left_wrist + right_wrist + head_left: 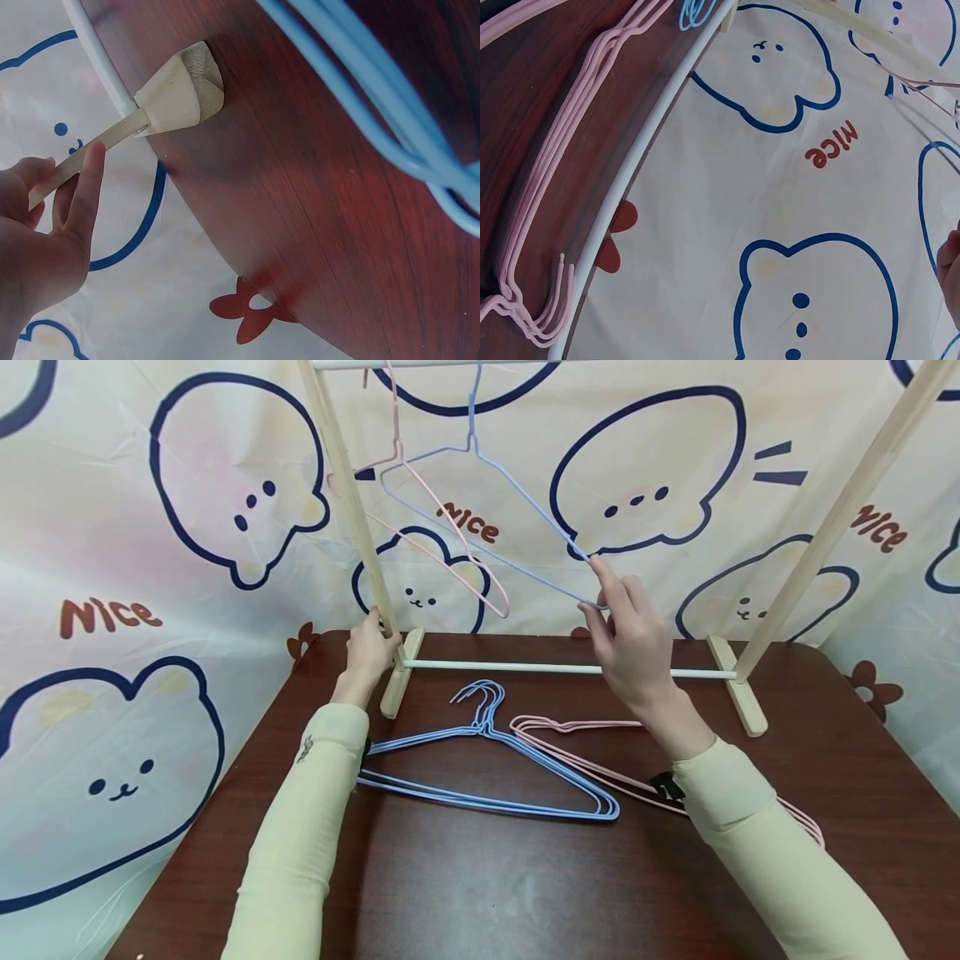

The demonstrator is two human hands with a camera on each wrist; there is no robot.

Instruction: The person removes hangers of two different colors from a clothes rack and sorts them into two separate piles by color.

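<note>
A blue hanger (471,422) hangs from the rack's top bar (435,363). My right hand (637,639) pinches its lower right corner, with the index finger stretched up along the slanted wire. To the left hangs a pink hanger (397,427), turned at an angle. My left hand (369,653) holds the rack's left wooden post (348,502) low down, just above its foot; the left wrist view shows the fingers and thumb around the post (120,131). Only the edge of my right hand (950,277) shows in the right wrist view.
Several blue hangers (525,812) lie stacked on the brown table (465,893) before the rack. Several pink hangers (581,725) lie beside them, partly beneath my right forearm. A white lower rod (510,667) joins the rack's feet. A printed cloth (517,577) hangs behind.
</note>
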